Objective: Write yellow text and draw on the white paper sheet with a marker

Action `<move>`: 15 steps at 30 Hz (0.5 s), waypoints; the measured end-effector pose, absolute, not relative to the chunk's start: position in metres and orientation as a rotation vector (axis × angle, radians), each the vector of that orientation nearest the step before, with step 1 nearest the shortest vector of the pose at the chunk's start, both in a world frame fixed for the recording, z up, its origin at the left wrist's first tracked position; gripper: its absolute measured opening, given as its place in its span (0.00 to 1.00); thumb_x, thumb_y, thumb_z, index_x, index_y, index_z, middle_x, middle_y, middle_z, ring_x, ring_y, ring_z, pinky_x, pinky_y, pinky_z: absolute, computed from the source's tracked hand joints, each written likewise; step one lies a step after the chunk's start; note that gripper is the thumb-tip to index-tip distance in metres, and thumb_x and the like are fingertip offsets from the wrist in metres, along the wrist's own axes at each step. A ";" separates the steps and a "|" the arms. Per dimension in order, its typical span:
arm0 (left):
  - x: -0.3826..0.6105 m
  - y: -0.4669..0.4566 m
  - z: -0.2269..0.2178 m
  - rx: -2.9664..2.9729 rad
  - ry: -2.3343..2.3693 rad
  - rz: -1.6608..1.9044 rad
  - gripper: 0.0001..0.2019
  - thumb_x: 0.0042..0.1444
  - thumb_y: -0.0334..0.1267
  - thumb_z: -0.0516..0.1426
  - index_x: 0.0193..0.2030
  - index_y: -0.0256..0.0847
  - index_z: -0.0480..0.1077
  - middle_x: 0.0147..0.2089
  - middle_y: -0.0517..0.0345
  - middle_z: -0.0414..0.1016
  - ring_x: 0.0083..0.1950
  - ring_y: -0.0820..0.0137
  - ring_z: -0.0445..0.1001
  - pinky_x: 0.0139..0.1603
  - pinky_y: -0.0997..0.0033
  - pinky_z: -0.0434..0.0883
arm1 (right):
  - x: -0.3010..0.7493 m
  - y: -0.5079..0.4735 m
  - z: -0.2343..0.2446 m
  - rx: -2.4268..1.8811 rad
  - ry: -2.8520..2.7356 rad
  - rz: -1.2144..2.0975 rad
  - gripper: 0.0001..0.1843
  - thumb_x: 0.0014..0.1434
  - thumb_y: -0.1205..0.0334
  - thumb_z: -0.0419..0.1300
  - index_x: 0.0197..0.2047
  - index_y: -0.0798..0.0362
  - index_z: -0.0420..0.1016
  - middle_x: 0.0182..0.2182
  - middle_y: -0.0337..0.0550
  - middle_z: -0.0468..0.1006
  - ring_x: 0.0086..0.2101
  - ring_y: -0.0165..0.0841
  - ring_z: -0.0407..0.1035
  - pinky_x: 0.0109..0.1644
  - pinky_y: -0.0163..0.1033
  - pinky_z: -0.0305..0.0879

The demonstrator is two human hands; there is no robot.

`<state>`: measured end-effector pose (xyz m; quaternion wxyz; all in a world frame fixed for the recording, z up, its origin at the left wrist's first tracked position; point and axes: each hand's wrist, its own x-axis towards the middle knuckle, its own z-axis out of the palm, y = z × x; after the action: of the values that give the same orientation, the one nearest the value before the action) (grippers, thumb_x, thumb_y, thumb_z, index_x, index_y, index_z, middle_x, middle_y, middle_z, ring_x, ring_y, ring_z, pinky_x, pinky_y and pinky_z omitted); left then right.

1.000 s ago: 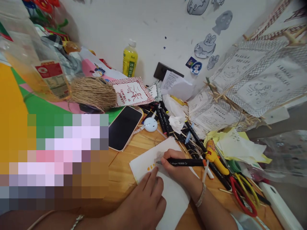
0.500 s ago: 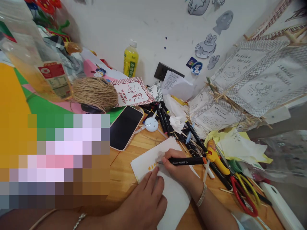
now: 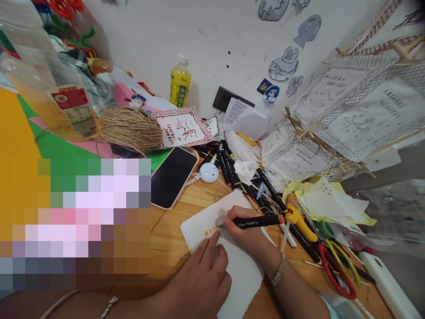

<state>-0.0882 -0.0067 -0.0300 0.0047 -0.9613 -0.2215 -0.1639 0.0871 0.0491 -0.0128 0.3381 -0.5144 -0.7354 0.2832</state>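
1. Presently, fingers point(image 3: 229, 223) of the right hand point(image 3: 246, 235) pinch the black marker point(image 3: 257, 221), tip at orange marks point(image 3: 211, 231) on white paper point(image 3: 239, 283).
2. Left hand point(image 3: 203, 272): fingers rest, partly bent, on the paper (just beside the tip).
3. Paper: on worktop point(image 3: 166, 241), near phone point(image 3: 174, 177).

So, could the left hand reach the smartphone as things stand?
Probably yes: the left hand rests on the paper, gripping nothing visible, and only paper and tabletop show between it and the smartphone.

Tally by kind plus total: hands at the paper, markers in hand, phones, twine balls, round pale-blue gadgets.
Hands: 2 (left hand, right hand)
Held marker: 1
Phone: 1
Twine ball: 1
Pale-blue gadget: 1
Total: 6
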 end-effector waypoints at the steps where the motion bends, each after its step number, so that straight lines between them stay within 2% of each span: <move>1: -0.088 -0.007 -0.030 -3.012 -0.692 -0.512 0.13 0.59 0.43 0.55 0.37 0.34 0.74 0.50 0.38 0.71 0.57 0.45 0.65 0.55 0.48 0.58 | 0.087 0.049 -0.013 -1.341 -1.917 0.734 0.12 0.53 0.65 0.57 0.20 0.52 0.64 0.18 0.34 0.65 0.21 0.27 0.60 0.25 0.32 0.57; 7: -0.092 -0.006 -0.024 -2.957 -0.688 -0.526 0.12 0.59 0.43 0.55 0.38 0.35 0.73 0.50 0.40 0.71 0.57 0.48 0.65 0.56 0.51 0.56 | 0.087 0.049 -0.015 -1.344 -1.916 0.745 0.11 0.53 0.65 0.57 0.20 0.52 0.64 0.18 0.33 0.67 0.22 0.27 0.60 0.26 0.32 0.57; 11: -0.087 -0.008 -0.037 -2.964 -0.689 -0.545 0.13 0.58 0.44 0.55 0.36 0.35 0.73 0.48 0.38 0.72 0.57 0.45 0.65 0.55 0.48 0.55 | 0.088 0.050 -0.012 -1.366 -1.802 0.747 0.12 0.52 0.65 0.56 0.19 0.52 0.62 0.17 0.34 0.65 0.21 0.28 0.59 0.25 0.33 0.57; 15: -0.083 -0.011 -0.045 -3.002 -0.761 -0.415 0.15 0.58 0.45 0.54 0.37 0.34 0.74 0.43 0.39 0.72 0.55 0.44 0.65 0.54 0.44 0.55 | 0.090 0.050 -0.002 -1.404 -1.656 0.698 0.13 0.53 0.62 0.55 0.18 0.52 0.62 0.17 0.36 0.67 0.21 0.29 0.61 0.26 0.34 0.58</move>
<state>-0.0830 -0.0108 -0.0450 0.0085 -0.9607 -0.2435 -0.1329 0.0904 0.0499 -0.0020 0.4174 -0.5593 -0.6600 0.2782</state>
